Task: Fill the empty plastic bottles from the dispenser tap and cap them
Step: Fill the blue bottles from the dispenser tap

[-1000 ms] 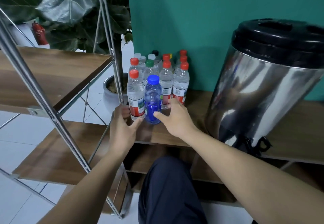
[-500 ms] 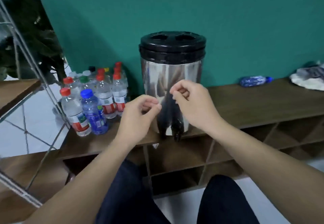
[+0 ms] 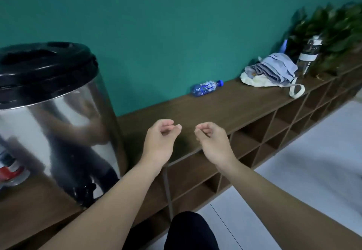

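Currently, a person's two bare hands hover over a long wooden shelf top (image 3: pixel 244 102), and neither holds anything. Taking the steel dispenser (image 3: pixel 54 124) with its black lid as the landmark, both hands sit to its right: the left hand (image 3: pixel 159 142) nearer to it, the right hand (image 3: pixel 212 142) a little further right, the two close together but not touching. On each hand the fingers are loosely curled with the thumb near the fingertips, and nothing lies between them. The dispenser's tap (image 3: pixel 86 190) shows only as a dark, blurred shape at the bottom front of the drum. A small blue bottle (image 3: pixel 206 87) lies on its side on the shelf top, well to the right of the dispenser and further back, close to the teal wall (image 3: pixel 176 24). Its long axis runs roughly along the wall, with the blue cap pointing away from the dispenser. It lies beyond both hands and slightly to the right, so the right hand seems the nearer one for a reach. Whether this bottle is empty cannot be told. Further right of the dispenser are a heap of pale cloth (image 3: pixel 274 71), a dark labelled bottle (image 3: pixel 308 57) standing upright, and a leafy plant (image 3: pixel 337 26).
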